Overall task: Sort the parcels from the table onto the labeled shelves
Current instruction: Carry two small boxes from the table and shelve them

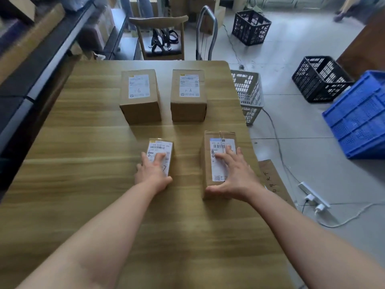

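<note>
Four cardboard parcels with white labels lie on the wooden table (87, 205). My left hand (153, 174) rests on the near end of a small flat parcel (160, 148) marked with a handwritten 7, fingers spread over its label. My right hand (235, 174) lies on a longer brown parcel (217, 140) near the table's right edge, fingers straight on the label and thumb along the near end. Two bigger boxes stand farther back, the left box (140, 97) and the right box (188, 97), each with handwriting on its label.
Dark shelving with boxes (31, 65) runs along the left. A chair (162, 38) and a trolley handle (206, 32) stand behind the table. Right of it are a white crate (249, 94), two black crates (321, 79), a blue crate (358, 115), cables and a power strip (313, 195).
</note>
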